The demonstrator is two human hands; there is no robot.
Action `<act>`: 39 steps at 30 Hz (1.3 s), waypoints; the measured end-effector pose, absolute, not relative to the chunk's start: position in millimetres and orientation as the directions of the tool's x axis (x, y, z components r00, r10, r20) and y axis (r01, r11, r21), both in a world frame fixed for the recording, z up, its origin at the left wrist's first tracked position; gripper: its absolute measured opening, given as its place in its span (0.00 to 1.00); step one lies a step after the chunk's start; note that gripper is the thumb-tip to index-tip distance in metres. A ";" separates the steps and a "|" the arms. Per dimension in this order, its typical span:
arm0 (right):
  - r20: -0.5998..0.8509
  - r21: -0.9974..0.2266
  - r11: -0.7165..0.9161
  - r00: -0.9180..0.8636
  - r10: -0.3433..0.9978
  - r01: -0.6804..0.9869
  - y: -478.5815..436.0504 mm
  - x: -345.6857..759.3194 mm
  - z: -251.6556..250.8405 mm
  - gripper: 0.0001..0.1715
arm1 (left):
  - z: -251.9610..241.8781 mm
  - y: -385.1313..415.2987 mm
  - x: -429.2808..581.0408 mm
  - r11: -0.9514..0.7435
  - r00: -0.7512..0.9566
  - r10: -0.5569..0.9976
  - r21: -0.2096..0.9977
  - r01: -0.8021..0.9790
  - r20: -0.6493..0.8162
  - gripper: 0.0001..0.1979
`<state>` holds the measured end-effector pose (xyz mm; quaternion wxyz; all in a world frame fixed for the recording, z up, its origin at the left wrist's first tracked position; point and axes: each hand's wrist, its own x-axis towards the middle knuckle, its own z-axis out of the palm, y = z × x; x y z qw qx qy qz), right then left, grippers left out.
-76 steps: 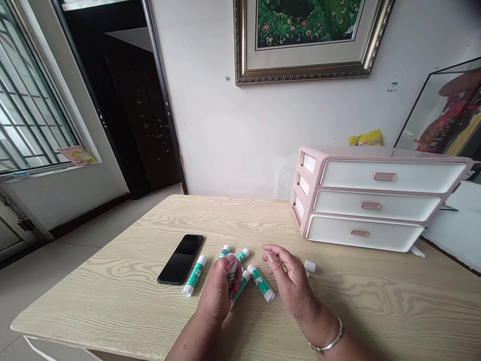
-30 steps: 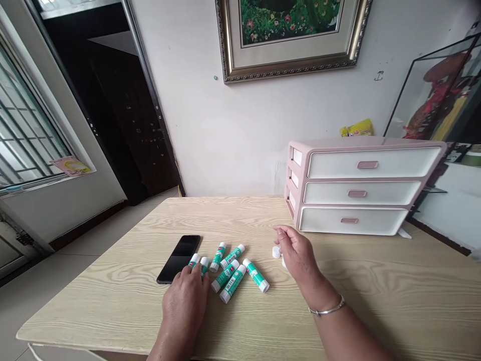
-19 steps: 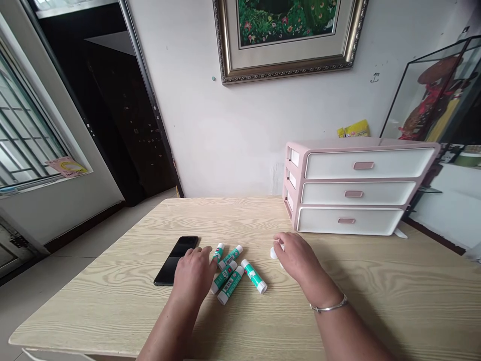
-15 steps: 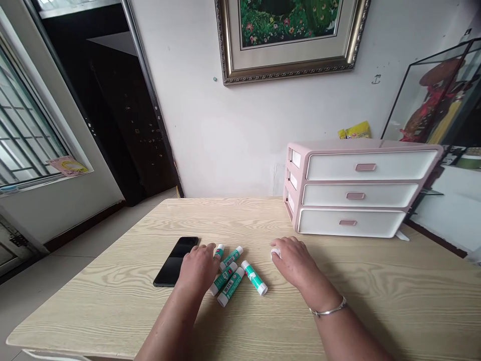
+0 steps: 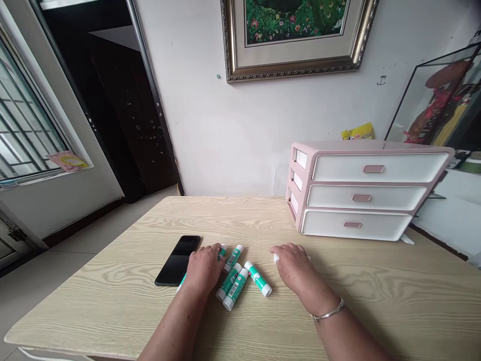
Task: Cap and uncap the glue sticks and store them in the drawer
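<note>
Left hand [image 5: 205, 265] is observed palm down, low over the wood-grain table [image 5: 112, 321], with a black phone [image 5: 178, 260] lying just beside it on the outer side. A partly hidden green-and-white stick [image 5: 181, 285] is noted between phone and wrist. Curled fingers are placed at a second green stick [image 5: 222, 251]; whether it is pinched cannot be told. Next, an upper stick [image 5: 234, 256] and two side-by-side sticks [image 5: 235, 290] are found lying aslant, followed by a right-hand stick [image 5: 258, 279] slanted the opposite way. Right hand [image 5: 291, 263], banded by a silver bracelet [image 5: 330, 312], is seen palm down, largely covering a white piece [image 5: 276, 258]; its grip cannot be determined. Beyond it, a pink-and-white drawer unit [image 5: 338, 167] is positioned, drawers closed.
</note>
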<state>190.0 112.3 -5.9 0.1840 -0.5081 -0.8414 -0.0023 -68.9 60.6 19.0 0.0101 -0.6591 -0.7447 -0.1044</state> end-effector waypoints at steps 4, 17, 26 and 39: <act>0.392 -0.277 0.507 -0.385 0.835 0.816 110.8 182.6 3.0 0.19 | 16.3 57.8 -69.0 0.115 -0.154 0.968 0.192 0.975 0.200 0.21; 0.416 -0.881 0.449 -0.207 0.886 0.150 92.9 154.7 15.9 0.24 | 23.7 38.6 -55.4 -0.187 0.006 0.982 0.971 0.149 0.188 0.26; 0.401 -0.916 0.394 -0.227 0.888 -0.077 88.4 152.4 19.4 0.27 | 13.0 30.8 -46.7 0.024 0.156 0.988 0.980 -0.195 0.007 0.25; 0.519 -0.828 0.556 -0.272 0.811 0.077 80.8 153.8 16.4 0.21 | 22.5 25.7 -44.1 -0.069 0.252 0.966 0.995 0.068 0.050 0.26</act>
